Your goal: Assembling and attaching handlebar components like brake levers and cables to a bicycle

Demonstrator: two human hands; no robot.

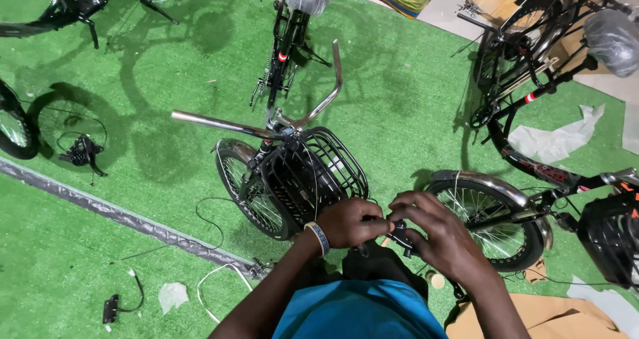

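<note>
Both hands met over a small black part (401, 234), held low in front of the body and just beside the basket (313, 172) of the nearest bike. The left hand (351, 223), with a band at the wrist, was closed round one end of the part, seemingly to steady it. The right hand (436, 236) curled over the other end with its fingers bent down on it, so each grip was closed on the same piece. What the part was could not be told; the fingers hid most of it. Holding it between the two hands, clear of the floor, looked like a way to work on it from both sides at once.

The bike's bare chrome handlebar (266, 123) stood behind the basket, and its front wheel (249, 189) pointed towards the person. A second bike's wheel (492, 216) sat close on the right, crowding that arm. A thin cable (213, 222) trailed over the green turf (80, 259) beside the left arm. Cardboard (539, 316) lay under the right elbow, and torn paper (556, 139) lay farther off.
</note>
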